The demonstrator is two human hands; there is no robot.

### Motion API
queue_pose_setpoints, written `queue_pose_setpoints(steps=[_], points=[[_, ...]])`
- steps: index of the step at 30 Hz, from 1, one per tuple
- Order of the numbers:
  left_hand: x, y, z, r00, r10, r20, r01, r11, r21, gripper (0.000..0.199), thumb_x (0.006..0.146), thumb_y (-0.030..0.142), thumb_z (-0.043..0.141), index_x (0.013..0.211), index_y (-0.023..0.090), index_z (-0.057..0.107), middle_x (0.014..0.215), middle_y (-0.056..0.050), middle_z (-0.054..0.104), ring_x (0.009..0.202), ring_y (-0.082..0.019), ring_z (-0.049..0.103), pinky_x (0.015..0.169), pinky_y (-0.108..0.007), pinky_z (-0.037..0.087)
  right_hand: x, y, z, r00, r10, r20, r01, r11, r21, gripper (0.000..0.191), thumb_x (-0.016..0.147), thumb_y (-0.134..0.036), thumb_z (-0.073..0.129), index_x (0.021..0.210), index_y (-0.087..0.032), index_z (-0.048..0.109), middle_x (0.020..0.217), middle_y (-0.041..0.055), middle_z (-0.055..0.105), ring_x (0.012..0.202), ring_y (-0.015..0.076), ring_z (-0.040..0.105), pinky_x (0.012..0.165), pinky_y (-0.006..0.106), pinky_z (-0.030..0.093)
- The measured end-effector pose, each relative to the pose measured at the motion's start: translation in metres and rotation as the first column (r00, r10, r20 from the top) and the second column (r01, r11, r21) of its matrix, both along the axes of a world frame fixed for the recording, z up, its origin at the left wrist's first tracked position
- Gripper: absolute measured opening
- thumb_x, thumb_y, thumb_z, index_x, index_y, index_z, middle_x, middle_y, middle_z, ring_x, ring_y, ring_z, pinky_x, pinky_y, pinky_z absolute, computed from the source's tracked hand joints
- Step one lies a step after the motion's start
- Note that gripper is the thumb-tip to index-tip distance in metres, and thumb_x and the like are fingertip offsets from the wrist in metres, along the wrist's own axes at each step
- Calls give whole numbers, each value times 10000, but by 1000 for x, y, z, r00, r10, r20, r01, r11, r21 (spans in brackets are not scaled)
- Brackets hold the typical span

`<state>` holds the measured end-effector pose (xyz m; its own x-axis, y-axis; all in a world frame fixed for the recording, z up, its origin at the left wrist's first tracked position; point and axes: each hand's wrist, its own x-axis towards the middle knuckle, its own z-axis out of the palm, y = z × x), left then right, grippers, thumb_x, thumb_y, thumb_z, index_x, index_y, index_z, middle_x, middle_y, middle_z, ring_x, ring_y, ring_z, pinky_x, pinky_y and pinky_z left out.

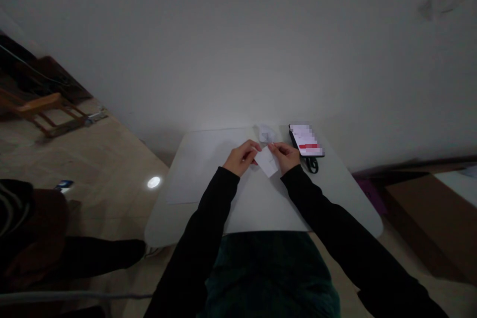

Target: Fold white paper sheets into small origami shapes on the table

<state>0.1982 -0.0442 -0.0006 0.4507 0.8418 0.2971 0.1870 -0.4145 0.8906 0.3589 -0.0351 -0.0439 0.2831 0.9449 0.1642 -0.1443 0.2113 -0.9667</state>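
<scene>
Between my hands, above the white table [266, 213], is a small white piece of paper [268, 163], tilted, with a faint line across it. My left hand [242, 156] pinches its upper left edge between thumb and fingers. The upper right corner is gripped by my right hand [285, 156], fingers curled. Just behind them lies a crumpled, whitish clump [266, 133], perhaps paper or thin plastic. A phone [306, 140] with a lit screen rests right of my right hand, and a black looped strap [312, 164] lies below it.
A large white sheet [201, 164] covers the table's left part. A pale wall [238, 44] stands behind the table. Another person's dark-clothed leg [104, 256] is at the lower left. On the right is a brown cardboard box [428, 218]; a wooden chair [44, 104] stands far left.
</scene>
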Motion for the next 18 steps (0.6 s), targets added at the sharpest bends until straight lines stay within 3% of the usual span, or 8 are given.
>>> queue_pose_setpoints(steps=[3,7,10,12,15,18], points=[[-8,-28,7,981,30,-192,-4,991,136,153,798,243,535,881,159,633,747,-18,614,623,-88,539,604,-210,447,-2,-17,6,977,148,153,-149,989,-6,372,633,-515,661,727,-156,652,640,28,628,574,154,568,529,287,460],[-22,-65,-2,968,112,-224,-91,991,102,205,817,259,524,948,163,650,865,-47,647,719,-109,574,659,-220,470,8,-61,15,840,81,536,-199,966,165,362,810,-397,531,1117,-209,564,1030,101,599,930,205,576,704,340,506],[-30,-84,-16,950,114,-291,-110,993,31,214,823,282,524,955,162,643,834,-39,649,664,-102,566,617,-218,471,24,-91,13,624,117,772,-425,881,210,252,814,-332,558,1041,-233,603,1117,98,567,1054,223,523,873,408,462],[-33,-92,-23,928,121,-353,-109,993,53,206,824,288,527,944,166,641,820,-38,639,635,-102,552,609,-234,475,33,-101,8,497,171,851,-582,793,181,335,792,-346,597,1103,-224,575,1142,109,565,1068,224,520,887,404,461],[-33,-97,-30,904,196,-381,-100,961,256,184,802,319,568,897,190,657,1132,-96,570,915,-177,556,786,-334,478,39,-101,-1,398,150,905,-676,715,179,355,782,-380,614,1086,-199,582,1116,116,595,1039,221,542,860,392,471],[-35,-96,-33,904,179,-387,-7,914,406,294,717,425,655,920,213,660,1269,-97,494,1093,-232,475,898,-409,422,39,-94,-8,340,75,937,-677,712,189,344,787,-405,605,1058,-193,598,1080,100,627,1008,217,561,831,382,479]])
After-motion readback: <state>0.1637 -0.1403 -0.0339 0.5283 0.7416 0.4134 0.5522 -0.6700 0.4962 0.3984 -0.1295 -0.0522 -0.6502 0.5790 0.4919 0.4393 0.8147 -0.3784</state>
